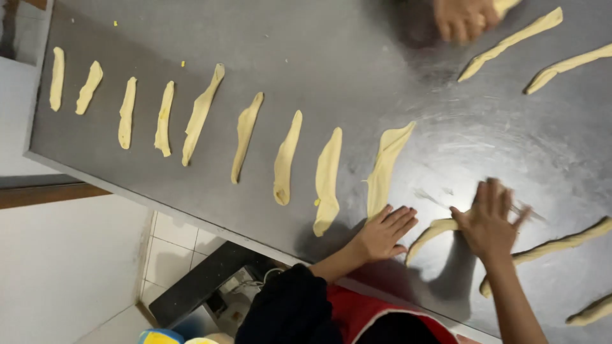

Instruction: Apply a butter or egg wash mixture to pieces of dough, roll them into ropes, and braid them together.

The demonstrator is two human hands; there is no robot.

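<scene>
A steel table point(331, 57) carries a row of several flattened pale dough strips point(285, 159). My left hand point(384, 233) lies flat, fingers apart, on the table by the lower end of one long strip point(383, 169). My right hand point(488, 220), fingers spread and blurred, presses on a dough strip point(432, 232) that lies between the two hands. Neither hand grips anything.
Another person's hand point(462, 18) works dough at the table's far edge, near two long strips point(511, 42). More rolled strips point(561, 243) lie right of my right hand. The near table edge point(210, 223) runs by white floor tiles and a dark object below.
</scene>
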